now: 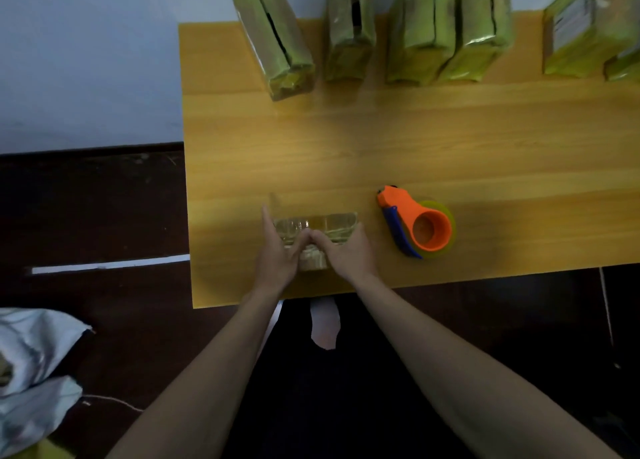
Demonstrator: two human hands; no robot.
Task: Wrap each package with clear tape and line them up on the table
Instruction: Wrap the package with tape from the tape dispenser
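Note:
A small package (325,228) covered in shiny clear tape lies near the front edge of the wooden table (450,147). My left hand (277,250) presses on its left part with straight fingers, and my right hand (346,250) presses on its right part, thumbs meeting in the middle. An orange tape dispenser (420,224) with a blue blade guard and a roll of clear tape lies on the table to the right of my hands. Several green taped packages (349,32) stand in a row along the table's far edge.
The leftmost green package (273,39) leans at an angle. The table's left edge borders a dark floor with a pale wall behind. Silvery bags (34,372) lie on the floor at the lower left. A foot in a white sock (325,323) shows under the table.

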